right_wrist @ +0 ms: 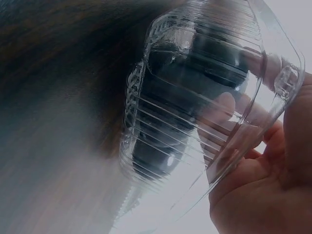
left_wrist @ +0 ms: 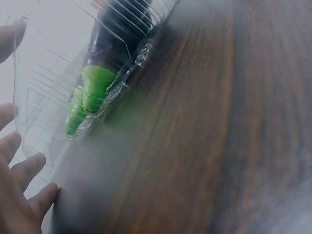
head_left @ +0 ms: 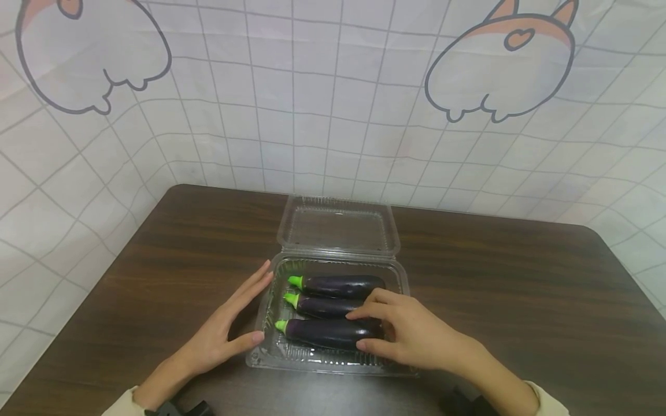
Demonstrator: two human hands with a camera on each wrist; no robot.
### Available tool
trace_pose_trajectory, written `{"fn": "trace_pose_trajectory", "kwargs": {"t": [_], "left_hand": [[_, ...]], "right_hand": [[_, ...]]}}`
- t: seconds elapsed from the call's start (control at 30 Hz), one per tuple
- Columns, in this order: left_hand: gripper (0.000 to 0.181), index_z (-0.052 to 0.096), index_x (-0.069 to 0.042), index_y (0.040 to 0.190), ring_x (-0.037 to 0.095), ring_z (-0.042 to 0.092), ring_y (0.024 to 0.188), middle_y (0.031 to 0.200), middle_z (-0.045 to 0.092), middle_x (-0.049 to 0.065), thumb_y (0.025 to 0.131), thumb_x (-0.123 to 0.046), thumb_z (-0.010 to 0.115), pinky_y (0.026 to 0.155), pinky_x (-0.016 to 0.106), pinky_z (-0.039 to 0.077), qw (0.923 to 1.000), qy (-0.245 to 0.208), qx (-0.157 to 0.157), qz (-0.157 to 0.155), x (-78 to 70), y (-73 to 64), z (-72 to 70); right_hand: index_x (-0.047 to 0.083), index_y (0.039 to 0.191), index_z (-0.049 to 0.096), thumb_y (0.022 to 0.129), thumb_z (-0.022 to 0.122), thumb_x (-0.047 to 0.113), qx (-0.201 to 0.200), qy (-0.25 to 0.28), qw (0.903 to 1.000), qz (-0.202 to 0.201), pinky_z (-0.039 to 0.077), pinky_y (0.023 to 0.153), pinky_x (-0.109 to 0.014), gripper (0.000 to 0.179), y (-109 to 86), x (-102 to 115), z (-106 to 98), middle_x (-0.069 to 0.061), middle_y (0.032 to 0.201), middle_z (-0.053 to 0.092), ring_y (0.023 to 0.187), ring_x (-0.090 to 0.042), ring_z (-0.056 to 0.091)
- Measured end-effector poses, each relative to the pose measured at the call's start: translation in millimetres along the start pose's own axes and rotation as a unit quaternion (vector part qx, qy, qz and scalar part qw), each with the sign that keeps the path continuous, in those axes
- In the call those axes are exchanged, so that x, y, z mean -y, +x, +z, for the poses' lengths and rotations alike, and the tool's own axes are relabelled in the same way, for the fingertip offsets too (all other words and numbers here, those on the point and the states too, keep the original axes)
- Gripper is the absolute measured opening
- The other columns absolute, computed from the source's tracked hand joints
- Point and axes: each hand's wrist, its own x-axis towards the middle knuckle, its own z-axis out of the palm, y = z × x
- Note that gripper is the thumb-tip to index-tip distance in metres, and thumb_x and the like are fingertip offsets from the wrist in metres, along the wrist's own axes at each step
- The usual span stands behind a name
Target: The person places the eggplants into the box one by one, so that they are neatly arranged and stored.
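Note:
Three dark purple eggplants with bright green stems lie side by side in a clear plastic box, stems to the left: the far eggplant, the middle eggplant and the near eggplant. My right hand reaches over the box's right wall; its thumb and fingers pinch the right end of the near eggplant. In the right wrist view, the fingers show through the ribbed clear wall. At the box's left rim, my left hand rests with fingers extended and thumb spread.
The box's hinged lid lies folded back toward the wall. All stands on a dark wood-grain table with rounded far corners. A white gridded cloth with cartoon animals hangs behind the table and along its sides.

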Motion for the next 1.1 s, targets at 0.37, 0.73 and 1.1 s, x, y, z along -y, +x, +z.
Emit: {"fn": "trace_pose_trajectory", "kwargs": {"t": [0.37, 0.73, 1.1], "left_hand": [[0.077, 0.026, -0.003, 0.150, 0.034, 0.012, 0.144, 0.158, 0.012, 0.016, 0.087, -0.020, 0.066, 0.093, 0.075, 0.016, 1.0000, -0.004, -0.001, 0.000, 0.4, 0.3, 0.1], [0.077, 0.026, -0.003, 0.150, 0.033, 0.011, 0.144, 0.158, 0.012, 0.015, 0.086, -0.020, 0.066, 0.093, 0.076, 0.016, 1.0000, -0.007, 0.000, 0.000, 0.5, 0.2, -1.1], [0.076, 0.026, -0.002, 0.150, 0.033, 0.011, 0.144, 0.158, 0.012, 0.017, 0.087, -0.020, 0.065, 0.092, 0.076, 0.015, 1.0000, -0.008, 0.000, 0.002, -0.1, -0.9, -1.7]], "right_hand": [[0.013, 0.118, 0.068, 0.084, 0.075, 0.027, 0.025, -0.017, 0.9994, 0.019, 0.043, 0.051, -0.015, 0.038, 2.2, 1.5, 0.4, 0.010, 0.097, 0.052, 0.055, 0.004, 0.044], [0.008, 0.119, 0.067, 0.084, 0.075, 0.024, 0.028, -0.022, 0.9993, 0.015, 0.043, 0.052, -0.014, 0.039, 3.1, 4.0, 1.4, 0.009, 0.097, 0.051, 0.055, 0.005, 0.043], [0.012, 0.116, 0.068, 0.084, 0.074, 0.025, 0.030, -0.013, 0.9992, 0.022, 0.044, 0.053, -0.015, 0.035, 3.3, 5.6, 2.6, 0.011, 0.094, 0.050, 0.056, 0.004, 0.044]]}}
